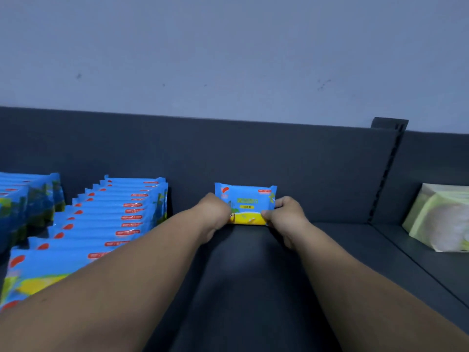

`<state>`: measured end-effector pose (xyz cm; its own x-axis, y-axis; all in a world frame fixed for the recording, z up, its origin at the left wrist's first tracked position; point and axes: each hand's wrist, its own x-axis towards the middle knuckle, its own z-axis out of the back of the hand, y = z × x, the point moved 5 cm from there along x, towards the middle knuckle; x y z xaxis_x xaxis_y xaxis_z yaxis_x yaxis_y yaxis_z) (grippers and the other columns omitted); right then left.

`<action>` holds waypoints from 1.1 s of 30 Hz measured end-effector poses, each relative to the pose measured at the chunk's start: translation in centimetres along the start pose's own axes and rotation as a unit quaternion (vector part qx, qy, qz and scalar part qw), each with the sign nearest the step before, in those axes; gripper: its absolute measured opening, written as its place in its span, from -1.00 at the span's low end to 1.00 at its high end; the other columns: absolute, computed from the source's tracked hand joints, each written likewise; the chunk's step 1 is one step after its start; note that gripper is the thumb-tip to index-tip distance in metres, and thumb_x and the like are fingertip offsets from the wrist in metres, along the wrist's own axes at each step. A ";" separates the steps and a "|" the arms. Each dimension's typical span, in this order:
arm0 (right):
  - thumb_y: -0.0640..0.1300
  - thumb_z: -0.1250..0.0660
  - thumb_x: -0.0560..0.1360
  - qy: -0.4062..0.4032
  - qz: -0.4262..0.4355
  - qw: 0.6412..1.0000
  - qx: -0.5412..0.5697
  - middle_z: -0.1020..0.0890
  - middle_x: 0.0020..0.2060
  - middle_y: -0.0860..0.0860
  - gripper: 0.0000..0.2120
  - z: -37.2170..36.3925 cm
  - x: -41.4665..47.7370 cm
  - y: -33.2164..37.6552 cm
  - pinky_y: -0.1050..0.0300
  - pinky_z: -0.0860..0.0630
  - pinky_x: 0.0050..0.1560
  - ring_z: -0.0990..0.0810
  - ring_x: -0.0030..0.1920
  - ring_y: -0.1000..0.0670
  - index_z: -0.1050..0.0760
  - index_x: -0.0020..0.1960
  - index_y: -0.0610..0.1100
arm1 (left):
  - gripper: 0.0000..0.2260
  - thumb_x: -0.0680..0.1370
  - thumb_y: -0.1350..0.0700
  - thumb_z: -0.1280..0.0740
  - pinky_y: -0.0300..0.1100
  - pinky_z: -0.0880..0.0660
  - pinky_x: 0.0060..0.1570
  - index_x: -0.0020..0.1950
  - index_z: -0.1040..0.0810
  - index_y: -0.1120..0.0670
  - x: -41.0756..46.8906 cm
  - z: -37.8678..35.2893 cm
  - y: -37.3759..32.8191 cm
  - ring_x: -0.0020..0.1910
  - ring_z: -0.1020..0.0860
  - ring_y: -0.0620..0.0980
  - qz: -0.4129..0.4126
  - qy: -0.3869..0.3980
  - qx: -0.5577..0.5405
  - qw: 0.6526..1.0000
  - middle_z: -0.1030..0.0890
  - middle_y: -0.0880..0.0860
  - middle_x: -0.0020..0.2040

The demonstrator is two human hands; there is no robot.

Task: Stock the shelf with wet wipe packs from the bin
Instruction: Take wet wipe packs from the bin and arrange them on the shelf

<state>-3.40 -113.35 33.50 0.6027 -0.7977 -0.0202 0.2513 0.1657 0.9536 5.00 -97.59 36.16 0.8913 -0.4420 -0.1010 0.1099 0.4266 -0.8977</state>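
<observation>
- Both hands hold one blue-and-yellow pack (pixel 245 203) upright at the far back of the dark shelf (pixel 253 275).
- The left hand (pixel 215 212) grips its left end; the right hand (pixel 286 214) pinches its right end.
- A row of packs (pixel 111 214) stands on edge to the left, running near to far.
- Another row (pixel 28 199) lies at the far left.
- A pale green package (pixel 441 219) sits right of the slotted upright (pixel 385 174).

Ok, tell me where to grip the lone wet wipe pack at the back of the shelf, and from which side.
Pinch the wet wipe pack at its two short ends, low down, coming from the front. It is upright, long edge down, near the back panel, leaving front and ends free; the left hand and right hand hold it so.
</observation>
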 end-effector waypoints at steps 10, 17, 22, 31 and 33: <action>-0.12 -0.41 0.44 -0.019 0.046 0.995 -0.090 -0.63 -0.11 -0.10 -0.78 0.2 -0.2 0.7 -0.13 -0.59 -0.02 -0.62 -0.09 -0.17 -0.35 -0.17 -0.06 | -0.72 0.55 0.22 -0.17 -0.16 -0.33 -0.21 0.26 -0.32 0.16 0.3 -0.1 0.5 -0.09 -0.43 0.03 0.017 -0.023 0.032 0.999 -0.46 0.10 0.02; -0.02 -0.41 0.47 -0.022 0.034 0.991 -0.131 -0.56 0.06 -0.07 -0.62 1.1 -2.1 2.0 -0.03 -0.55 0.00 -0.55 -0.04 -0.11 -0.37 0.17 -0.15 | -0.63 0.51 0.23 -0.26 -0.09 -0.49 -0.02 0.29 -0.29 0.14 -0.7 1.0 -0.8 0.04 -0.50 0.06 -0.043 -0.027 0.095 0.994 -0.49 0.09 0.14; 0.00 -0.33 0.53 -0.060 0.089 0.969 -0.224 -0.49 0.17 -0.08 -0.61 1.9 -5.0 4.7 0.08 -0.44 -0.04 -0.52 0.10 -0.11 -0.34 0.25 -0.17 | -0.53 0.50 0.10 -0.32 -0.03 -0.48 0.03 0.35 -0.25 0.12 -3.2 3.1 -2.5 0.15 -0.48 0.14 -0.136 -0.040 0.223 0.964 -0.44 0.13 0.24; 0.01 -0.30 0.54 -0.037 0.275 0.872 -0.403 -0.36 0.33 -0.07 -0.52 -2.1 -14.4 9.7 -0.01 -0.33 0.26 -0.33 0.32 -0.14 -0.29 0.39 -0.10 | -0.32 0.51 -0.07 -0.36 -0.04 -0.25 0.38 0.50 -0.13 0.13 -9.9 9.8 -2.2 0.41 -0.26 0.13 -0.289 -0.110 0.389 0.868 -0.30 0.13 0.42; 0.03 -0.29 0.54 -0.028 0.320 0.848 -0.420 -0.34 0.35 -0.05 -0.49 -3.6 -16.8 10.7 0.02 -0.27 0.32 -0.29 0.36 -0.12 -0.27 0.42 -0.10 | -0.32 0.51 -0.08 -0.35 -0.04 -0.22 0.40 0.50 -0.12 0.12 -11.5 11.8 -1.4 0.42 -0.24 0.12 -0.297 -0.126 0.407 0.855 -0.29 0.13 0.43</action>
<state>-8.13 -96.11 43.00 0.7890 -0.4102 0.4575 0.3514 0.9120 0.2118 -0.24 -83.78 43.63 0.6271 -0.6313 0.4563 0.7543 0.6384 -0.1535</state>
